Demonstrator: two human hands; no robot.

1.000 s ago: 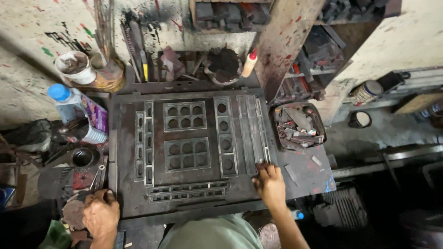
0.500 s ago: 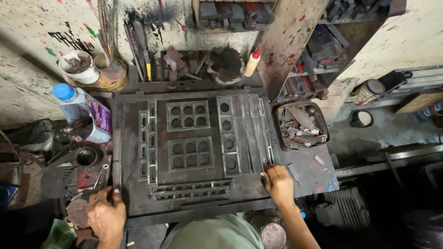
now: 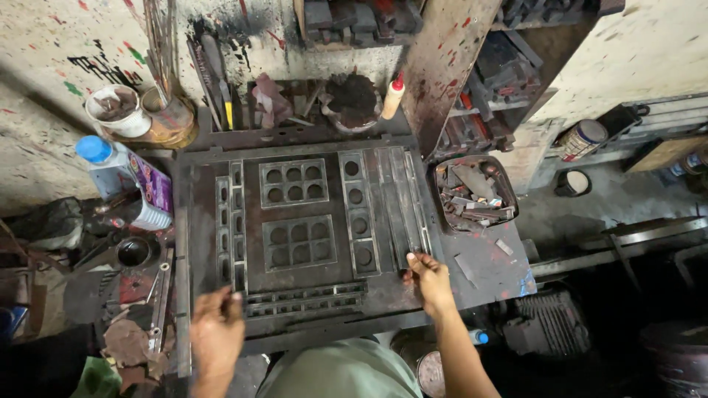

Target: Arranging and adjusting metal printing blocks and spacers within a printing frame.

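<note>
counter: a dark, grimy metal counter (image 3: pixel 487 269), paint-spattered at its right edge.
frame: a large dark metal frame (image 3: pixel 199 243) lies flat on the counter, packed with blocks.
hole blocks: two blocks with six round holes each (image 3: pixel 293 183) sit at its middle, one behind the other.
strips: long metal strips (image 3: pixel 402 199) lie side by side along the frame's right part.
tray: a dark tray (image 3: pixel 509 193) of metal scraps sits just right of the frame.
bottle: a blue-capped plastic bottle (image 3: pixel 110 163) lies at the left.

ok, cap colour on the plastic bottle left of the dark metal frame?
Blue. The cap tops the clear plastic bottle, clearest in the head view.
</note>
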